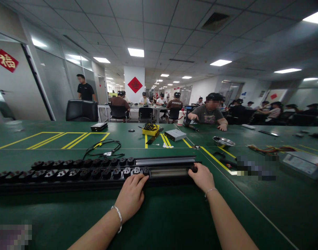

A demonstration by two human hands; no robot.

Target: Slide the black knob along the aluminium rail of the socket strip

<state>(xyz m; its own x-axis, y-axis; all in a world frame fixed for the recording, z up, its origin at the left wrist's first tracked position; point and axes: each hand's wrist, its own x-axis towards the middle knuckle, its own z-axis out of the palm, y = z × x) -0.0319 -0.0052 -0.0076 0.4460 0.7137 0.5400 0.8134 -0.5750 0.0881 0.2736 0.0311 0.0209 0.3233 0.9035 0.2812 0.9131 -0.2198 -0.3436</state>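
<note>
Two long black power tracks (171,181) lie side by side across the green table, lined with several black socket modules (61,173). On the right, each track's open slot shows a pale metal inside. My left hand (131,194) is closed over the near track's front edge, fingertips at the last modules of its row; the thumb lies along the rim. At the near track's right end, my right hand (203,177) pinches a small black socket module (194,169) between thumb and fingers. Its underside is hidden.
Behind the tracks lie a coiled black cable (104,149), a yellow box of cables (150,130) and a grey drive-like box (175,134). A metal bowl (223,141) and a power supply (300,164) are to the right. Across the table, a person (209,113) leans in.
</note>
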